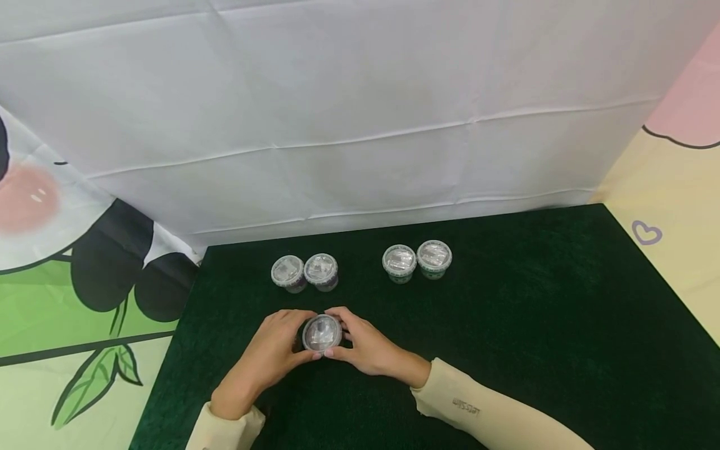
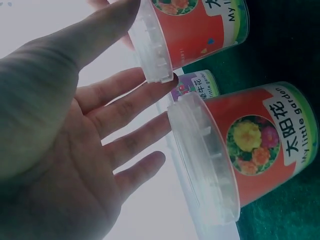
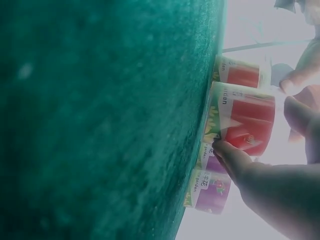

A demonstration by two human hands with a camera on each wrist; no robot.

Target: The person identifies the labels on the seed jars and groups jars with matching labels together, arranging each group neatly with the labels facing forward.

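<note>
Both hands meet around a lidded plastic cup (image 1: pixel 322 333) with a red label, near the front of the green-covered table. From the left, my left hand (image 1: pixel 275 344) holds the cup at its clear lid (image 2: pixel 152 45), thumb on one side and fingers on the other. On the opposite side, my right hand (image 1: pixel 365 344) grips the same cup (image 3: pixel 252 120), a finger low against its far wall. Another red lidded cup (image 2: pixel 270 140), labelled "My little garden" with a flower picture, stands close by my left hand; the head view hides it.
Two purple-labelled lidded cups (image 1: pixel 321 272) stand side by side at the back left, also visible as purple cups (image 3: pixel 212 192) in the right wrist view. Further right is another pair of lidded cups (image 1: pixel 399 262). A white cloth (image 1: pixel 349 112) hangs behind the table.
</note>
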